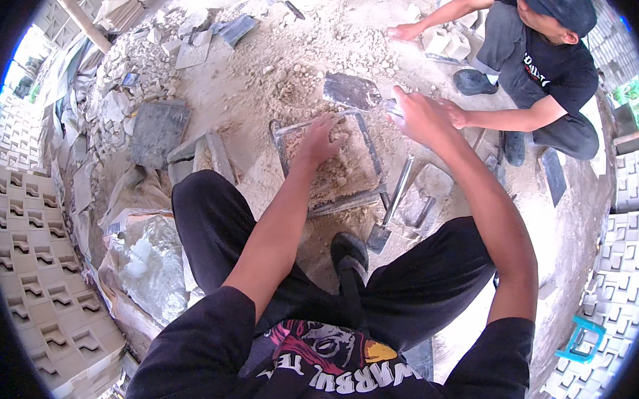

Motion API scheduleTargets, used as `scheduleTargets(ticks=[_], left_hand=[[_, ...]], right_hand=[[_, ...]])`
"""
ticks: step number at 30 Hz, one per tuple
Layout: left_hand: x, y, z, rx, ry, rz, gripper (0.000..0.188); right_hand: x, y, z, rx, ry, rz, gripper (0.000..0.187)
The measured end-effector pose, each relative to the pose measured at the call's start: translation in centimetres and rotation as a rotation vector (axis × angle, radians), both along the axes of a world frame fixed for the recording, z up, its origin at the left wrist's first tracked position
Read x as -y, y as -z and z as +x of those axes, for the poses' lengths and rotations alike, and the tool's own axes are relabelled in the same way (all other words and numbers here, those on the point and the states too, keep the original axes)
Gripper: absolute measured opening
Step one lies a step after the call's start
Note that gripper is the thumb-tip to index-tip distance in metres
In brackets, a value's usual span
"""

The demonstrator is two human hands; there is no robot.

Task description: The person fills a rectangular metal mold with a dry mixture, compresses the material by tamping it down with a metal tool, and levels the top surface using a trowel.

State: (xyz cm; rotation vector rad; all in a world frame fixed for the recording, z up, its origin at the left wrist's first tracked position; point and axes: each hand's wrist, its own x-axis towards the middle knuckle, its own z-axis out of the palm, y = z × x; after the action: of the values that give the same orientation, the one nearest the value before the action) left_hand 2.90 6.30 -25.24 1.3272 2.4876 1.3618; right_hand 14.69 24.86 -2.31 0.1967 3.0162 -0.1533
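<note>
My right hand (419,116) grips the handle of a trowel (350,90), whose broad, dirty blade points left just beyond the far edge of a rectangular metal mould (375,148). The mould lies on the ground in front of me, filled with loose, pale sandy mix (346,165). My left hand (320,140) rests over the mould's far left part, fingers spread on the mix and near the frame. Beside the mould's right side lies a tool (399,193) with a metal rod handle and a flat dark head.
A co-worker (550,74) squats at the right, one hand near pale blocks (445,43), the other close behind my right hand. A heap of mix (289,86) spreads beyond the mould. Rubble and dark slabs (159,133) lie left, near an opened sack (150,263). Stacked blocks (42,257) line the left.
</note>
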Motion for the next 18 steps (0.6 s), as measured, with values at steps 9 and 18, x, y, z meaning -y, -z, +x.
scheduleTargets(ticks=[9, 18], left_hand=[[-2.2, 0.4, -2.1, -0.144, 0.268, -0.25, 0.055], [4.3, -0.4, 1.0, -0.245, 0.307, -0.101, 0.041]], right_hand=[[0.4, -0.2, -0.7, -0.002, 0.045, 0.028, 0.051], [1.9, -1.0, -1.7, -0.002, -0.034, 0.053, 0.048]])
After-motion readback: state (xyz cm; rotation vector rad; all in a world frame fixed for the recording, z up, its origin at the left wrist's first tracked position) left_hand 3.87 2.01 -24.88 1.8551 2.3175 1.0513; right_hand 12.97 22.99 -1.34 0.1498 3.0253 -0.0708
